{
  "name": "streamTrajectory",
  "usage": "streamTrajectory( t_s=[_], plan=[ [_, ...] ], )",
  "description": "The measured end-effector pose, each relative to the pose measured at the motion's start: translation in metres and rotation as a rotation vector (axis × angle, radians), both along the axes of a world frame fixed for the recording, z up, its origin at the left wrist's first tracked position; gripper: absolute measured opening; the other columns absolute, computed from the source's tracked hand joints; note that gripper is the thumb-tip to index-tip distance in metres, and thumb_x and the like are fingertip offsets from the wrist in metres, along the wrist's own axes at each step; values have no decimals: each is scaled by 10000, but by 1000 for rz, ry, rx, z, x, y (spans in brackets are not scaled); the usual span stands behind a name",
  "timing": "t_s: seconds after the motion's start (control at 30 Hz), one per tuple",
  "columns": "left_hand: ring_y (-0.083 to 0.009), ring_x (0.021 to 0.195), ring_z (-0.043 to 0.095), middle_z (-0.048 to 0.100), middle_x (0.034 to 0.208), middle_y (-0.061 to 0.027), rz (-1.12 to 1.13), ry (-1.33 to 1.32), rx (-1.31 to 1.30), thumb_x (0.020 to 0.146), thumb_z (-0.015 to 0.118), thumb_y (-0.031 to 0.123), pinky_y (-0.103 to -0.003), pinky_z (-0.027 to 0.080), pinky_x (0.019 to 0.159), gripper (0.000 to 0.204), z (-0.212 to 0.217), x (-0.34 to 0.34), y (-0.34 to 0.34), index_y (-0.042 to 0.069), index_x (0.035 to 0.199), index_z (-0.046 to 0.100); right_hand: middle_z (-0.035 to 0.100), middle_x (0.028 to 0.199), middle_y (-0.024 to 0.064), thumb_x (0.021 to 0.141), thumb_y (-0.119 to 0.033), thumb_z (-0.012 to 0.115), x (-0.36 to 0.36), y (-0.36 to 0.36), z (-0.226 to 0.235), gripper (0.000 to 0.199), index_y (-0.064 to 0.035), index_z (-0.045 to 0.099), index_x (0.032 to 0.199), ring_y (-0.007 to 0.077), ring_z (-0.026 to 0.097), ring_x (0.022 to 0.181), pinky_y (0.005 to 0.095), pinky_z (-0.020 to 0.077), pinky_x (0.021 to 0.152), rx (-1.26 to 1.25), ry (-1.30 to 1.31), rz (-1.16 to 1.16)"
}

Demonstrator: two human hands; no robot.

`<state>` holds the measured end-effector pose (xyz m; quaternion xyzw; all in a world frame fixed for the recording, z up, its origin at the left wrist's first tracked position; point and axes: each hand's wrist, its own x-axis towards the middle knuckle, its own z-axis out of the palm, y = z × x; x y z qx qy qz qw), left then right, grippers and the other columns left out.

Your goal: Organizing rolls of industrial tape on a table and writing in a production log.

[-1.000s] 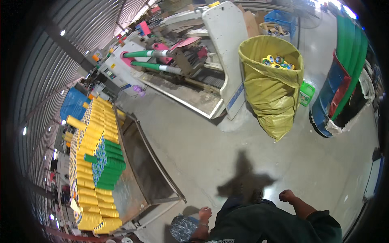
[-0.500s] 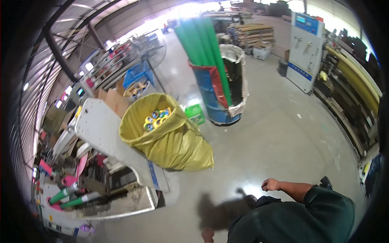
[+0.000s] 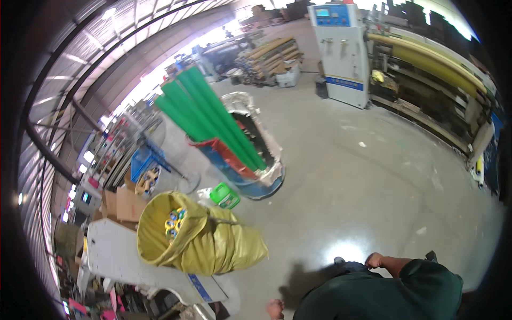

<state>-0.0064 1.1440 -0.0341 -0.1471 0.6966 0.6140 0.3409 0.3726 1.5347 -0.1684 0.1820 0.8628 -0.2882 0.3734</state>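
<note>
- Down at the lower edge of the head view, the person's dark green top fills the corner, and both hands hang beside the body, holding nothing.
- Right hand (image 3: 374,260) — curled into a loose fist just above the green sleeve, fingers folded in on themselves with nothing between them; it touches no object.
- Left hand (image 3: 275,308) sits at the very bottom rim, partly cut off; whether its fingers are spread or curled, I cannot tell, and no object shows in it.
- Nearest to the left hand stands a yellow sack (image 3: 213,245), its mouth rolled open and small yellow and blue pieces lying inside; it leans against a white machine panel (image 3: 114,255).
- Just beyond the sack, a small green basket (image 3: 225,196) rests on the concrete floor (image 3: 362,176).
- Beside the basket stands a blue drum (image 3: 242,176) with a silver liner — long green tubes (image 3: 213,114) stick out of it, tilted toward the upper left.
- Well apart, across the floor, a white and blue control cabinet (image 3: 341,50) stands upright, with a long yellow roll (image 3: 426,61) on the machine to its right.
- Cardboard boxes (image 3: 122,202) lie left of the sack.
</note>
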Motion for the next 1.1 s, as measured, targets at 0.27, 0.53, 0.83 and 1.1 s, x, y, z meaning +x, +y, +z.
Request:
streamTrajectory(
  t_s=[0.27,0.53,0.83,1.1],
  plan=[
    [-293,654,577,553,731,-92,-184,-695,749,916,435,259,-399,482,576,276,-123,-62,18,53,752,516,718,770,69,749,-160,709,-59,116,98,127,-45,719,803,166,687,705,320,555,653,-407,348,-1185],
    [-245,691,652,622,781,-80,-520,-1,-135,858,629,95,-372,529,573,67,-64,-86,256,42,869,590,726,843,96,772,-139,721,-9,164,97,204,10,708,912,179,700,730,313,559,693,-376,365,-1534],
    [-192,552,494,501,566,-40,-1474,609,-29,948,534,293,-434,393,524,423,-108,-124,484,50,604,567,734,841,75,720,-164,709,73,187,9,269,-49,753,959,166,691,734,318,558,671,-282,217,-1500],
    [-180,520,487,479,535,-44,-1919,635,-71,930,552,319,-412,378,492,427,-76,-100,722,72,583,522,714,812,43,765,-187,718,67,203,131,210,-49,731,923,145,676,733,306,545,689,-109,446,-2187]
  ],
)
